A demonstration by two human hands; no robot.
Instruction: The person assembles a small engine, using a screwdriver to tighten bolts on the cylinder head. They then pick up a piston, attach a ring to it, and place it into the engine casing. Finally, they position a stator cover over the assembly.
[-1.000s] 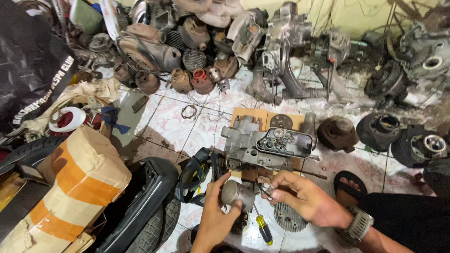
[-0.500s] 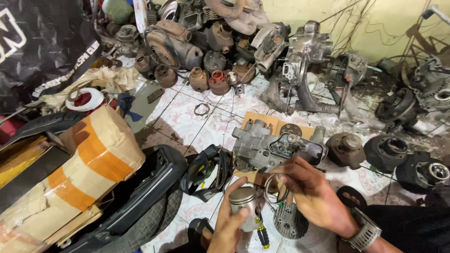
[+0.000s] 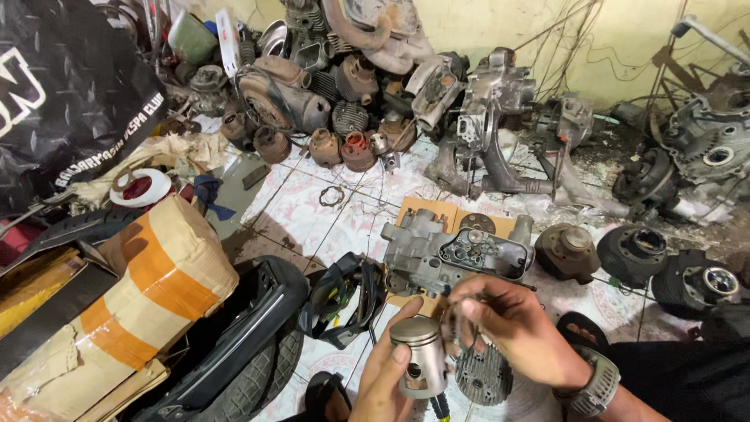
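Carefully now: thin ring over piston.
Left hand [image 3: 384,383] grips the piston [image 3: 418,355]; right hand [image 3: 512,328] pinches a ring [image 3: 461,328], which could snap if overspread.

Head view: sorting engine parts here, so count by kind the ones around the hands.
Piston, in the left hand: 1
Engine casing on cardboard: 1
Finned cylinder head: 1
Dark round parts right of the casing: 3
Total: 6
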